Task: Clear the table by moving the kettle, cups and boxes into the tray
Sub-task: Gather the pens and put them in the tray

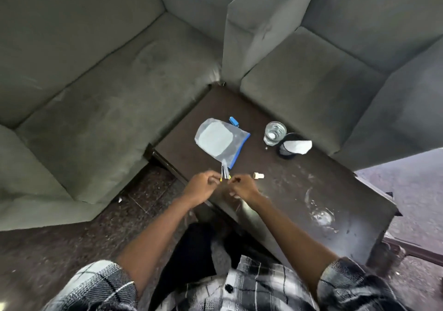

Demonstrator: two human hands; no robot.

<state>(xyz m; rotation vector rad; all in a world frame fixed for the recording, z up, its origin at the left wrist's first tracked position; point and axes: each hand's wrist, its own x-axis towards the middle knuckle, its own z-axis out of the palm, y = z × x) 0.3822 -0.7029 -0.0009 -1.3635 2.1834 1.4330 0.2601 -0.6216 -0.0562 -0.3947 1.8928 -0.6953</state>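
Overhead, at a dark wooden table (299, 190) wedged into the corner of a grey sofa (96, 82): my left hand (200, 187) and right hand (243, 187) meet at the near edge, fingers (211, 178) of both pinched closed around a small bunch of thin grey strips with yellow tips (224, 172). Whether each hand grips its own strip I cannot tell.

No kettle, boxes or tray show in this view. Nearest to a cup is a clear drinking glass (275, 133), well beyond my right fingers, upright, beside a dark round object with a white mask (296, 145) lying across it.

Just past my fingertips, touching the strips' far ends, lies a translucent zip pouch with a blue edge (221, 140); a small blue clip-like item (234, 121) sits just beyond it. A short cream-coloured cap (259, 175) rests on the table just right of my right fingers. My plaid sleeves frame the bottom.
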